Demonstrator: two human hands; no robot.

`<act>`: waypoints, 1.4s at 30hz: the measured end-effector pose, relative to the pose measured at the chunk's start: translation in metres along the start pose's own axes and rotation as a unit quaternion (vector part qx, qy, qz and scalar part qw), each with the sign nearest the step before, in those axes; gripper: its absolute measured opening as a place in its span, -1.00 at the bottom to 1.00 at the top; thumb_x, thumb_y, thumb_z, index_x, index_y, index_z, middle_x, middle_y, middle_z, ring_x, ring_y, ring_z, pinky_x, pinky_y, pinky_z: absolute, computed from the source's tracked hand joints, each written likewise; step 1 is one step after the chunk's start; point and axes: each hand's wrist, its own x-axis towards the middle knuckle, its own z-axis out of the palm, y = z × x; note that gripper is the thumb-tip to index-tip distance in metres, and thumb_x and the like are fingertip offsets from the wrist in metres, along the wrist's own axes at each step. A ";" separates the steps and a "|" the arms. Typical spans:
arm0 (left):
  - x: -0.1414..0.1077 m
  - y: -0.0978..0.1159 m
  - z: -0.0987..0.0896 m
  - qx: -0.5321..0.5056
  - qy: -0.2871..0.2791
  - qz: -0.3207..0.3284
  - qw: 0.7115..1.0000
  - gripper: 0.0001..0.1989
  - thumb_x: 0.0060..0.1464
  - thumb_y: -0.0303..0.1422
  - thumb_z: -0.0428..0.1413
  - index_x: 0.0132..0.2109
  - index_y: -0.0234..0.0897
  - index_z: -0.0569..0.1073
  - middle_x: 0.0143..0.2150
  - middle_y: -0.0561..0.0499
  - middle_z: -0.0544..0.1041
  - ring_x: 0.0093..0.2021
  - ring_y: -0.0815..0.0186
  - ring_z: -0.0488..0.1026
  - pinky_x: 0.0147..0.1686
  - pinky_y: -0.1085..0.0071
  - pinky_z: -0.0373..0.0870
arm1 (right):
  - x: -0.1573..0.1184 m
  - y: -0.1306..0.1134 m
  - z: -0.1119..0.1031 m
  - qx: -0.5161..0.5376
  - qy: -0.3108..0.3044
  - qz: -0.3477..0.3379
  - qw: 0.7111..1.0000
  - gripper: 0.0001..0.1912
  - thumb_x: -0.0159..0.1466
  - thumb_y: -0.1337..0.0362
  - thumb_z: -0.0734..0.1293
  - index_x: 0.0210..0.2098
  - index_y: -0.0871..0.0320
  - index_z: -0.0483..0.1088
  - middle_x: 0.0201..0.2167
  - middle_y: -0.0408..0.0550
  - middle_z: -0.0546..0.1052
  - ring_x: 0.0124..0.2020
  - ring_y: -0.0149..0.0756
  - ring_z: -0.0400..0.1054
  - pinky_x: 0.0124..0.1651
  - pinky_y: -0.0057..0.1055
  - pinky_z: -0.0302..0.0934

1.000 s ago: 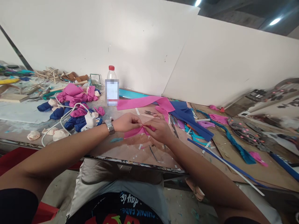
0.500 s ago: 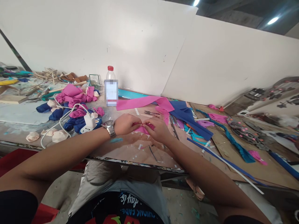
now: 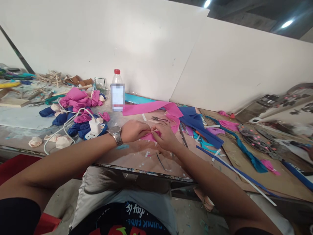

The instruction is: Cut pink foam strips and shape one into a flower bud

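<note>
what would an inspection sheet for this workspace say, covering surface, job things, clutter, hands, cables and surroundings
Surface: table stained, littered with small white scraps
Job things: pink material at the fingertips; long pink strip lying beyond it
Clutter: pink bundles and blue bundles heaped at left; red-capped bottle upright
Hands: left hand and right hand close together, pinching the pink material
Cables: white cable looped loosely among the bundles, beside a plugged-in white adapter
Surroundings: pale wall behind, ceiling light at upper right
</note>
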 end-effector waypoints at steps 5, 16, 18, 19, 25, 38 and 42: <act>0.000 -0.001 0.002 -0.009 0.000 -0.002 1.000 -0.68 0.39 -0.21 -0.01 -0.18 -0.21 0.60 -0.22 -0.02 0.67 -0.26 0.25 0.55 -0.33 0.37 0.15 | 0.000 0.005 0.002 0.016 0.013 0.006 1.000 -0.91 0.33 0.27 0.30 -0.29 0.09 0.43 -0.29 -0.09 0.60 -0.14 -0.16 0.40 0.08 -0.15 0.06; -0.001 -0.001 0.001 -0.011 -0.008 -0.025 1.000 -0.69 0.36 -0.21 0.01 -0.20 -0.23 0.59 -0.31 -0.04 0.65 -0.32 0.25 0.51 -0.36 0.37 0.11 | 0.000 0.004 0.001 0.015 0.006 -0.003 1.000 -0.89 0.34 0.25 0.28 -0.31 0.10 0.42 -0.30 -0.08 0.60 -0.18 -0.18 0.40 0.03 -0.17 0.10; -0.001 -0.001 0.001 -0.021 -0.010 -0.030 0.999 -0.71 0.34 -0.22 0.02 -0.18 -0.22 0.60 -0.28 -0.04 0.66 -0.30 0.24 0.53 -0.34 0.37 0.13 | 0.000 0.006 0.001 0.009 0.006 -0.006 1.000 -0.87 0.36 0.24 0.28 -0.28 0.09 0.44 -0.29 -0.08 0.61 -0.17 -0.17 0.41 0.05 -0.16 0.08; -0.001 -0.001 0.001 -0.025 -0.011 -0.032 0.999 -0.72 0.34 -0.23 0.03 -0.17 -0.22 0.61 -0.27 -0.04 0.66 -0.30 0.24 0.53 -0.34 0.38 0.14 | 0.000 0.007 0.001 0.005 0.005 -0.007 1.000 -0.86 0.37 0.24 0.28 -0.28 0.09 0.45 -0.29 -0.08 0.61 -0.17 -0.17 0.40 0.05 -0.16 0.08; 0.000 -0.001 -0.001 -0.058 -0.001 -0.063 0.996 -0.82 0.21 -0.37 0.08 -0.22 -0.23 0.60 -0.35 -0.01 0.63 -0.35 0.27 0.50 -0.33 0.38 0.18 | 0.000 0.006 0.000 -0.012 0.009 -0.011 1.000 -0.86 0.36 0.27 0.28 -0.34 0.11 0.41 -0.32 -0.09 0.59 -0.18 -0.19 0.39 0.06 -0.17 0.04; -0.001 0.000 -0.002 -0.113 -0.030 -0.066 0.991 -0.79 0.18 -0.34 0.05 -0.30 -0.27 0.56 -0.44 0.03 0.54 -0.46 0.36 0.32 -0.40 0.38 0.07 | 0.000 0.006 0.001 -0.009 0.008 -0.020 1.000 -0.85 0.34 0.27 0.30 -0.38 0.11 0.40 -0.42 -0.15 0.57 -0.35 -0.28 0.41 0.03 -0.19 0.06; 0.000 -0.001 -0.003 -0.140 -0.038 -0.085 0.986 -0.78 0.18 -0.33 0.06 -0.37 -0.30 0.52 -0.51 0.06 0.47 -0.47 0.38 0.29 -0.41 0.39 0.06 | 0.000 0.006 0.000 -0.007 0.013 -0.018 1.000 -0.86 0.35 0.25 0.29 -0.34 0.10 0.43 -0.40 -0.13 0.60 -0.34 -0.26 0.42 0.06 -0.19 0.07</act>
